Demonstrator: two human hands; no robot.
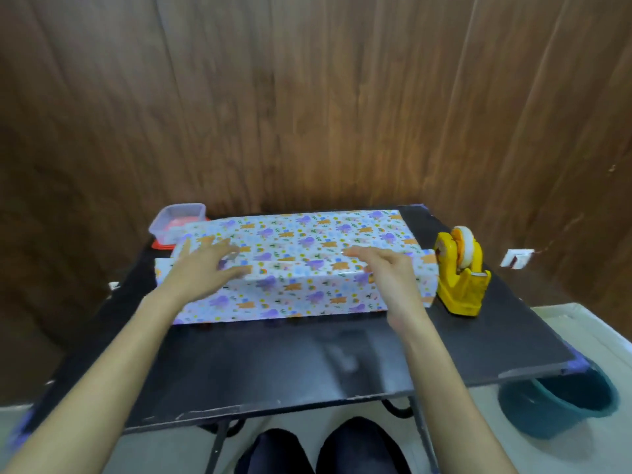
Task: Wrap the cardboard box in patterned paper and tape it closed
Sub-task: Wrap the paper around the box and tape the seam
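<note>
A box covered in patterned paper [294, 265] with purple and orange figures lies across the black table [307, 364]. The cardboard itself is hidden under the paper. My left hand [205, 268] lies on the top left of the box, fingers spread and nearly straight over the paper's seam. My right hand [386, 271] rests on the top right part, fingers stretched left along the folded paper edge. A yellow tape dispenser [460, 275] with a roll of tape stands just right of the box.
A clear plastic container [176, 222] on a red lid sits at the table's back left corner. A teal bucket [561, 405] stands on the floor at the right. A wood-panel wall rises behind the table. My knees show below the table's front edge.
</note>
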